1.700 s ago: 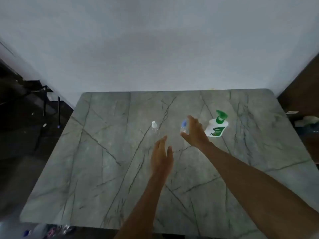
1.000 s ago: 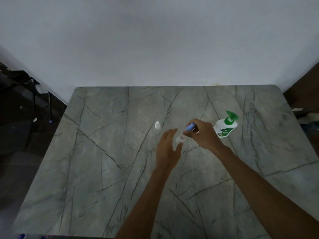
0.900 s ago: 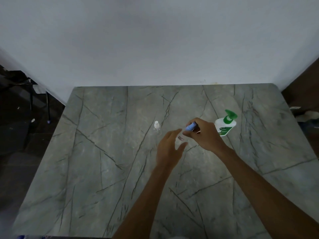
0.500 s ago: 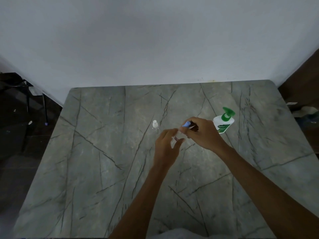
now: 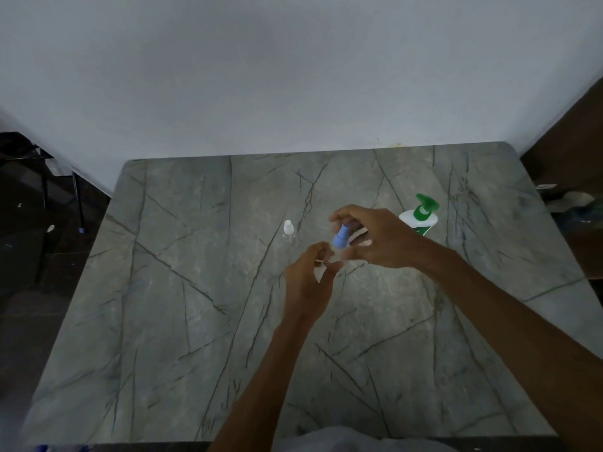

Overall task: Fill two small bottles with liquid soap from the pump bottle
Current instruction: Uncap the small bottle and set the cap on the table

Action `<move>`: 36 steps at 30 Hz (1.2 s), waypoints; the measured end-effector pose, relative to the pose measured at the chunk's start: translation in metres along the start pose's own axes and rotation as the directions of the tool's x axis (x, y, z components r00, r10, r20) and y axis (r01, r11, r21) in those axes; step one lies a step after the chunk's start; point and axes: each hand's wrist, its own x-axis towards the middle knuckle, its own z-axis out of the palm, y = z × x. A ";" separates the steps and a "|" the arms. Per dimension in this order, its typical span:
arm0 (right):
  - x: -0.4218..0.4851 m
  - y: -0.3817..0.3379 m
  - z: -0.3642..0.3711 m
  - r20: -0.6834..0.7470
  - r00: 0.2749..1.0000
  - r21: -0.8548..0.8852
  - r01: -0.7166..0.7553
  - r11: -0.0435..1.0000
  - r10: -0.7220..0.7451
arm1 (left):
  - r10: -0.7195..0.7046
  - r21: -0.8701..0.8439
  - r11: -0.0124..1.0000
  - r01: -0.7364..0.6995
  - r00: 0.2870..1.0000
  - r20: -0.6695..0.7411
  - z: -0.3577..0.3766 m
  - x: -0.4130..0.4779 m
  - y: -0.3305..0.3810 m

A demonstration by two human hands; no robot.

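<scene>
Above the middle of the marble table (image 5: pixel 195 321), both hands hold one small clear bottle. My left hand (image 5: pixel 308 282) pinches its lower body, where a small label shows. My right hand (image 5: pixel 378 238) curls its fingers round the bottle's blue cap (image 5: pixel 341 238). The clear body is mostly hidden by the fingers. A second small clear bottle with a white cap (image 5: pixel 289 231) stands upright on the table just left of the hands. The white pump bottle with a green pump head (image 5: pixel 421 215) stands to the right, behind my right hand.
A pale wall runs along the table's far edge. Dark floor and a thin-legged stand (image 5: pixel 76 203) lie to the left. Clutter sits off the table's right edge (image 5: pixel 574 207). Pale cloth shows at the near edge (image 5: pixel 342 440).
My right hand lifted the blue-capped bottle off the table and brought it toward me. My left hand came up and took hold of its body. The cap now tilts more upright.
</scene>
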 end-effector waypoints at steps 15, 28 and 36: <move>-0.015 -0.012 0.004 -0.238 0.971 -0.074 -0.053 0.996 0.034 | 0.027 -0.030 0.999 -0.028 0.999 -0.035 -0.001 -0.010 0.015; -0.021 -0.022 0.000 -0.223 0.975 -0.101 -0.036 0.994 0.012 | 0.045 -0.019 0.999 -0.046 0.998 -0.041 -0.005 -0.019 0.017; -0.025 -0.031 0.002 -0.127 0.992 0.066 0.001 0.998 0.007 | 0.044 -0.020 0.999 -0.045 0.998 -0.047 -0.012 -0.021 0.018</move>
